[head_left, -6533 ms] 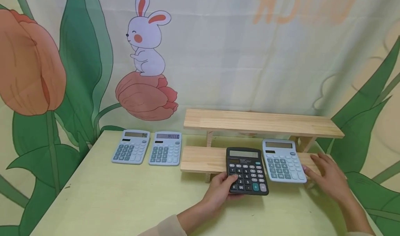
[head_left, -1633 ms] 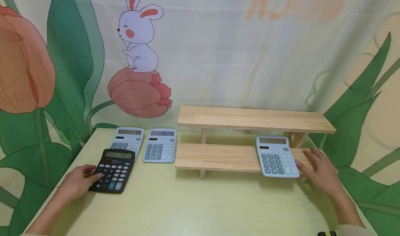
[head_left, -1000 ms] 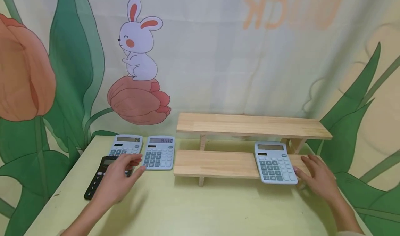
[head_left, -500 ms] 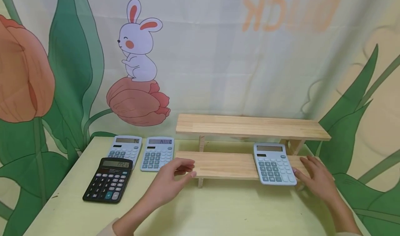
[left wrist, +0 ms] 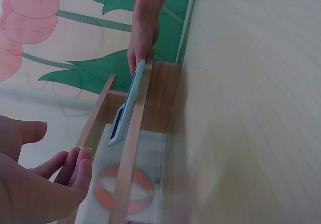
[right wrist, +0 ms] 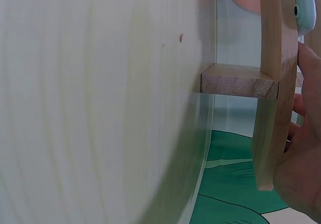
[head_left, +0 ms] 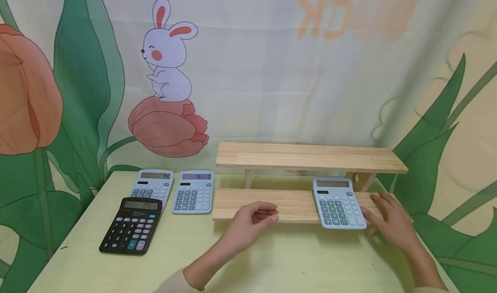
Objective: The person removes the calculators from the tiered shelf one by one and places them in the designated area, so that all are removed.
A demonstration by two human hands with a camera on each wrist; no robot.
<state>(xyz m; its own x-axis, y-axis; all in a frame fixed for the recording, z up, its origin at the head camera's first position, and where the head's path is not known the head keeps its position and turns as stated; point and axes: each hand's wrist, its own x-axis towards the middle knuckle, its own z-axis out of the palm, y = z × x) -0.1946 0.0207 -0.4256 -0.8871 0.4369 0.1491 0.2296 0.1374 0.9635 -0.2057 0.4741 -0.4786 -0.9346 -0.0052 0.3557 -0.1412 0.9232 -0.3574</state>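
A light blue calculator (head_left: 338, 203) lies on the lower tier of a wooden two-tier shelf (head_left: 264, 200), overhanging its front edge. My right hand (head_left: 392, 219) rests on the lower tier at the right, its thumb at the calculator's right edge; it grips nothing. My left hand (head_left: 250, 226) hovers in front of the lower tier, left of that calculator, fingers loosely bent with nothing between them. In the left wrist view the left hand (left wrist: 45, 179) is apart from the shelf. A black calculator (head_left: 132, 226) lies at the left of the table, overlapping a light blue calculator (head_left: 153, 183) behind it.
Another light blue calculator (head_left: 193, 192) lies on the pale yellow table (head_left: 155, 269) just left of the shelf. The upper tier (head_left: 310, 155) stands behind and above the lower one. A printed curtain (head_left: 252, 68) with a rabbit and tulips hangs behind.
My left hand carried the black calculator from the shelf to the table's left, let it go, and has come back right with nothing in it. The right hand has stayed at the shelf.
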